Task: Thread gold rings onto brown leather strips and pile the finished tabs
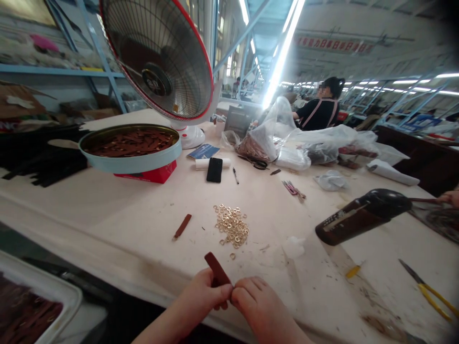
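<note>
The left hand (214, 292) pinches a brown strap (217, 268) between thumb and fingers. The right hand (253, 297) is curled, fingers close together, by the strap's near end. I cannot tell what it pinches, because its fingers hide that. The strap is at the near edge of the tabletop (143, 210). It is long and flat. Its long line goes from between the hands, away and to the left, and its free, rounded end points that way.

It looks light and a bit bendy, like leather, and should not break easily. It is probably not very slippery. The flat sides seem good to pinch, close to the near end so it won't flop.

Farther off lies a pile of gold rings (233, 225). Left of it is a loose strap (183, 226), its far end pointing away and a little right. Beyond sits a round tin (132, 161) full of brown strips (138, 142).
</note>
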Action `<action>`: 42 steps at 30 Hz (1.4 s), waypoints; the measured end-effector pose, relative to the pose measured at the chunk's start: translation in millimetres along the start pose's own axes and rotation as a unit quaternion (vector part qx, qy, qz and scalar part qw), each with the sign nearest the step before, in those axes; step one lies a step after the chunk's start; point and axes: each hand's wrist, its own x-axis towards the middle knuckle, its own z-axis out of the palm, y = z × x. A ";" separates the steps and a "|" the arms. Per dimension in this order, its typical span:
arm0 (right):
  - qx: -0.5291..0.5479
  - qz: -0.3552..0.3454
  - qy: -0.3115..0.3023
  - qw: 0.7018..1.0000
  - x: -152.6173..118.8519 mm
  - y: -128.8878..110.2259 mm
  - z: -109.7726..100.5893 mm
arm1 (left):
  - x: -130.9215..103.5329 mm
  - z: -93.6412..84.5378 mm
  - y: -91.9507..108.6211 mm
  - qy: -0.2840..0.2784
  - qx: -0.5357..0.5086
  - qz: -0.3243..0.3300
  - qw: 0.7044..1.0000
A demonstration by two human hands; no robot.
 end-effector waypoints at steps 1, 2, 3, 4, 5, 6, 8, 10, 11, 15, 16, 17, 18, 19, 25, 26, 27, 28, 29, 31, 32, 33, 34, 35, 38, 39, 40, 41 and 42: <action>-0.018 -0.014 0.004 1.000 -0.9 -0.8 -0.9 | -2.7 -1.2 0.8 -0.025 -0.007 -0.005 1.000; -0.030 -0.019 0.014 0.999 -1.8 -1.6 -1.7 | -5.2 -2.2 1.4 -0.047 -0.010 -0.006 0.999; -0.037 -0.014 0.026 0.999 -2.7 -2.2 -2.4 | -7.4 -2.9 1.6 -0.063 -0.012 -0.006 0.998; -0.038 0.003 0.035 0.999 -3.4 -3.0 -3.1 | -9.3 -3.1 1.3 -0.071 -0.012 -0.004 0.997; -0.027 0.031 0.032 0.999 -3.9 -3.8 -3.7 | -10.8 -2.9 0.7 -0.069 -0.009 0.001 0.998; 0.004 0.068 0.016 0.998 -4.3 -4.7 -4.3 | -12.0 -2.3 -0.4 -0.062 -0.006 0.007 0.998; 0.117 0.162 -0.035 0.979 -5.0 -6.9 -4.7 | -13.7 -0.1 -4.0 -0.035 0.005 0.030 0.999; 0.258 0.243 -0.071 0.932 -6.1 -9.2 -3.9 | -15.1 2.7 -8.6 0.010 0.028 0.069 0.997; 0.314 0.267 -0.076 0.908 -6.9 -10.2 -3.1 | -15.7 4.1 -11.1 0.033 0.040 0.090 0.995; 0.355 0.266 -0.023 0.896 -11.0 -14.9 1.7 | -18.3 8.9 -18.7 0.076 0.032 0.132 0.988; 0.336 0.251 -0.009 0.908 -12.1 -16.2 3.0 | -19.1 9.8 -19.6 0.078 0.018 0.128 0.989; 0.314 0.237 0.007 0.919 -13.0 -17.5 4.4 | -20.2 10.6 -20.1 0.079 0.003 0.123 0.989; 0.290 0.223 0.027 0.930 -13.9 -18.6 5.9 | -21.5 11.2 -20.2 0.080 -0.008 0.120 0.990; 0.266 0.210 0.049 0.939 -14.6 -19.6 7.5 | -23.2 11.8 -20.1 0.082 -0.019 0.120 0.989; 0.193 0.158 0.122 0.961 -15.7 -22.2 14.3 | -35.1 14.8 -19.2 0.098 -0.027 0.161 0.982; 0.200 0.158 0.119 0.960 -15.4 -22.8 14.1 | -35.6 15.2 -20.0 0.101 -0.019 0.167 0.981; 0.208 0.158 0.117 0.958 -15.0 -23.5 13.5 | -35.7 15.6 -21.0 0.104 -0.012 0.171 0.980; 0.219 0.161 0.115 0.956 -14.6 -24.2 12.4 | -35.4 15.9 -22.2 0.105 -0.006 0.175 0.979; 0.236 0.168 0.110 0.951 -14.2 -25.0 10.9 | -35.0 16.3 -23.6 0.105 0.002 0.182 0.978; 0.289 0.194 0.092 0.933 -13.5 -26.4 7.5 | -34.7 17.1 -26.0 0.115 0.026 0.202 0.972; 0.318 0.210 0.078 0.921 -13.3 -27.0 5.9 | -35.0 17.7 -26.9 0.125 0.043 0.215 0.968; 0.339 0.225 0.065 0.911 -13.0 -27.6 4.9 | -35.7 18.5 -27.6 0.137 0.059 0.227 0.962; 0.348 0.235 0.057 0.906 -12.9 -28.3 4.5 | -36.6 19.4 -28.2 0.149 0.073 0.236 0.957; 0.341 0.236 0.056 0.908 -12.8 -29.0 4.9 | -37.7 20.3 -28.6 0.160 0.083 0.242 0.953; 0.250 0.227 0.091 0.937 -13.1 -31.5 10.2 | -39.3 22.7 -30.5 0.176 0.084 0.244 0.950; 0.219 0.227 0.104 0.943 -13.4 -32.3 12.5 | -38.9 23.0 -31.5 0.178 0.078 0.240 0.951; 0.197 0.232 0.113 0.946 -13.7 -32.9 14.4 | -37.9 22.8 -32.6 0.178 0.068 0.235 0.953; 0.189 0.241 0.116 0.945 -14.0 -33.3 15.9 | -36.4 22.2 -33.6 0.175 0.056 0.226 0.957; 0.195 0.248 0.110 0.942 -14.2 -33.4 16.6 | -34.6 21.2 -34.5 0.168 0.043 0.211 0.962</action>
